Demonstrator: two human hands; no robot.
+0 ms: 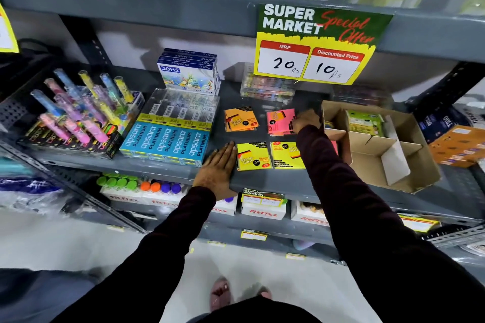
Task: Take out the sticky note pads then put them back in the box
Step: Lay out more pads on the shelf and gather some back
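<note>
Pink square sticky note pad (pixel 280 121), at 12 o'clock on grey metal shelf (pixel 262 181), pinched by right hand (pixel 307 120) fingers; left hand (pixel 217 165) flat, fingers spread. Next, judged: move it to the brown cardboard box (pixel 409 165) at 3 o'clock.

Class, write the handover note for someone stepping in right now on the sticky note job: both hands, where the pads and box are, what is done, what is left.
Left hand: open, flat on the shelf edge beside the left yellow pad.
Right hand: on the pink pad; grip unclear.
On the shelf: orange pad, pink pad, two yellow pads, the second partly under the right arm.
Cardboard box: at right, a green pack in a rear compartment, front compartments look empty.
Done: four pads out.
Left: return all to the box.
</note>
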